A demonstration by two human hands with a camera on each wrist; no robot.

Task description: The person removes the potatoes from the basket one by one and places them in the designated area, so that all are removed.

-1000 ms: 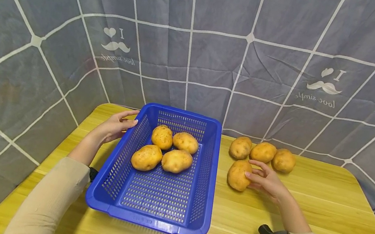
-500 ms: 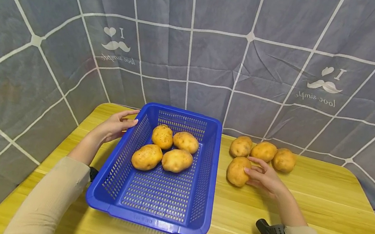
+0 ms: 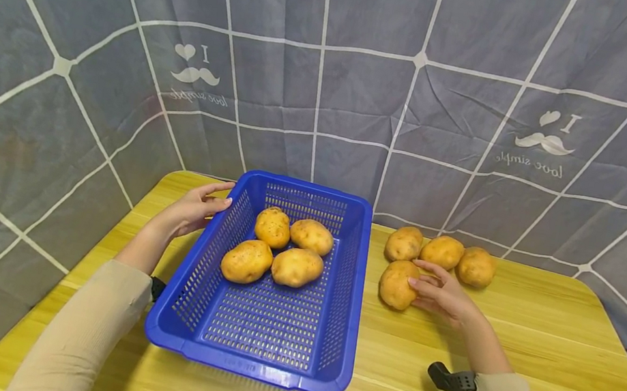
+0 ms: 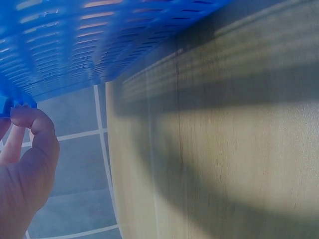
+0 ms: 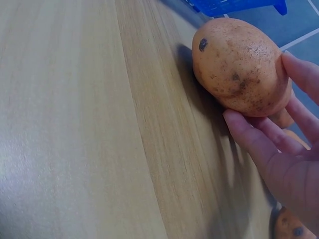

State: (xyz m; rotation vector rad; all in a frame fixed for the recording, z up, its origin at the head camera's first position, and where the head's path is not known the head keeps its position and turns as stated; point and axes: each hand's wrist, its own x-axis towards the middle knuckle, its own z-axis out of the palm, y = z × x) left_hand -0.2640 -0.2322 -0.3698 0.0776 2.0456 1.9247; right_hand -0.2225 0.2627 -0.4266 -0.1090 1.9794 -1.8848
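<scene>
In the head view, a blue perforated plastic basket [image 3: 253,367] stands on the table with several potatoes [image 3: 246,261] lying together in it. My left hand [image 3: 189,213] grips its left rim near the far corner; the left wrist view shows the thumb bent at the rim and fingers beside it. To the right of the basket, my right hand [image 3: 446,297] holds a single potato [image 3: 397,284] from its right side. Up close in the right wrist view, thumb and fingers hold that potato [image 5: 241,67], which has a dark spot near one end.
Three more potatoes [image 3: 442,252] sit in a row at the table's back edge, just beyond the right hand. Behind the wooden table [image 3: 541,323] hangs a grey curtain [image 3: 360,100] with white lines. A black wrist camera [image 3: 452,379] sticks out below the right wrist.
The potato in my right hand has shifted slightly back and to the left, closer to the row behind it, the hand moving with it. Left hand and basket have stayed in place.
</scene>
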